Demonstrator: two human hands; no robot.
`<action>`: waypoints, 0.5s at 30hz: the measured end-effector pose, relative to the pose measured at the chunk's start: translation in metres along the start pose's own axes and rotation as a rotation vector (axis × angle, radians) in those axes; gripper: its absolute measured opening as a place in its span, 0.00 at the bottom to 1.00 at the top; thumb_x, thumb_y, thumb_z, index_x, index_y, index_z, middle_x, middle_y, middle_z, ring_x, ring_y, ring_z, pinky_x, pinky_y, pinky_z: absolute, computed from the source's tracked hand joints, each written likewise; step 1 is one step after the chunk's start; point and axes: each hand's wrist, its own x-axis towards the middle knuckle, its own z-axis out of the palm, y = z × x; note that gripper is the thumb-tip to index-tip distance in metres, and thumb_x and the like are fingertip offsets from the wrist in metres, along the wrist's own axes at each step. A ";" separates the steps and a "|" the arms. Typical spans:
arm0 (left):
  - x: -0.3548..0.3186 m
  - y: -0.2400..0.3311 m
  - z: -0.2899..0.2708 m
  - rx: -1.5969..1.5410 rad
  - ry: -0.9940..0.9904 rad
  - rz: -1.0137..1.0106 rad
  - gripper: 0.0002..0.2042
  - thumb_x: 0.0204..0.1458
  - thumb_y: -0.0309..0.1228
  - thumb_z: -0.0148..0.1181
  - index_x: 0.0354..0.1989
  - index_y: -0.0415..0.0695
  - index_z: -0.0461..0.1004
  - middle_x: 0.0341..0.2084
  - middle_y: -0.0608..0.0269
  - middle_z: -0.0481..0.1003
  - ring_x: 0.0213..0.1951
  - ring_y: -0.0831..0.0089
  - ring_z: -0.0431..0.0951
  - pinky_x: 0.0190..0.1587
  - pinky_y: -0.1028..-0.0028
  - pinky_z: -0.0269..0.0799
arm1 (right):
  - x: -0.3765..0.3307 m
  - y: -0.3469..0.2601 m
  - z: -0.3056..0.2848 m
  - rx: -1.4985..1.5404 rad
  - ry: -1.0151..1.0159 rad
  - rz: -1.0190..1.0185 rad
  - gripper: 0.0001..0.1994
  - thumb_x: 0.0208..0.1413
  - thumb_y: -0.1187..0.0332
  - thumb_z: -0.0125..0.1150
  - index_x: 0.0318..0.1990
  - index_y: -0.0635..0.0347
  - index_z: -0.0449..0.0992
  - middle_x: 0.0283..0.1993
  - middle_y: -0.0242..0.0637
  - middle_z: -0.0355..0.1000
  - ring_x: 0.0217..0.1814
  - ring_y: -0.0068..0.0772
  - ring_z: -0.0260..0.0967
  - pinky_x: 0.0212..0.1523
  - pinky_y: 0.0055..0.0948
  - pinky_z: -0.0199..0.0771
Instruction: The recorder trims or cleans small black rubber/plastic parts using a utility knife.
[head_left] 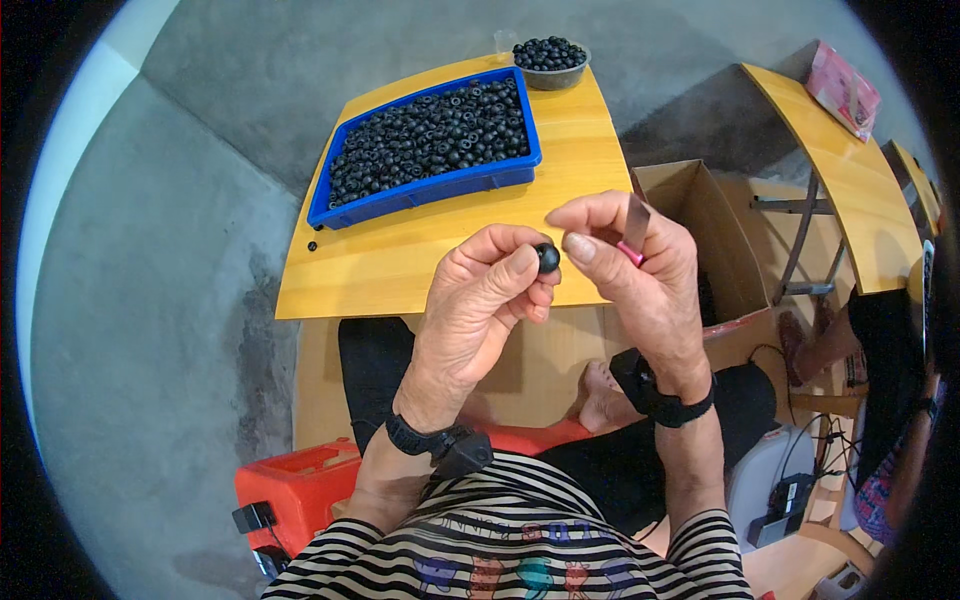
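My left hand (pixel 475 295) pinches a shiny black ball-shaped part (pixel 548 258) between thumb and fingertips, over the near edge of the yellow table. Close to its right, my right hand (pixel 640 270) is closed round a small pink-handled knife (pixel 634 235), its flat blade pointing up past the fingers. The right thumb and forefinger are apart from the black part. Beyond my hands, a blue tray (pixel 430 197) is filled with many similar black round parts, several showing holes. A clear round bowl (pixel 560 77) behind it holds more of them.
One small black piece (pixel 312 246) lies on the yellow table (pixel 575 180) left of the tray. An open cardboard box (pixel 735 250) stands at the table's right. Further right are another table (pixel 845 200) with a pink package (pixel 843 88) and another person's legs (pixel 880 370).
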 end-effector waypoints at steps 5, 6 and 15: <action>-0.004 0.006 -0.001 -0.013 0.032 0.035 0.08 0.53 0.28 0.57 0.39 0.39 0.72 0.28 0.61 0.75 0.27 0.79 0.75 0.29 0.81 0.74 | 0.003 -0.003 -0.005 -0.362 -0.030 -0.101 0.13 0.49 0.64 0.63 0.36 0.65 0.73 0.27 0.34 0.68 0.24 0.22 0.62 0.23 0.21 0.62; -0.004 0.007 -0.001 -0.019 0.046 0.037 0.08 0.53 0.28 0.57 0.40 0.40 0.72 0.28 0.61 0.75 0.27 0.79 0.75 0.29 0.81 0.74 | 0.004 -0.002 -0.005 -0.361 -0.033 -0.104 0.13 0.49 0.64 0.63 0.36 0.65 0.73 0.27 0.34 0.68 0.24 0.22 0.62 0.23 0.21 0.62; -0.008 0.011 -0.003 -0.046 0.040 0.101 0.08 0.54 0.28 0.56 0.40 0.40 0.72 0.29 0.62 0.75 0.27 0.79 0.74 0.29 0.80 0.73 | 0.004 0.008 0.010 -0.534 -0.096 -0.502 0.16 0.51 0.57 0.58 0.33 0.64 0.72 0.25 0.42 0.67 0.26 0.43 0.67 0.26 0.33 0.67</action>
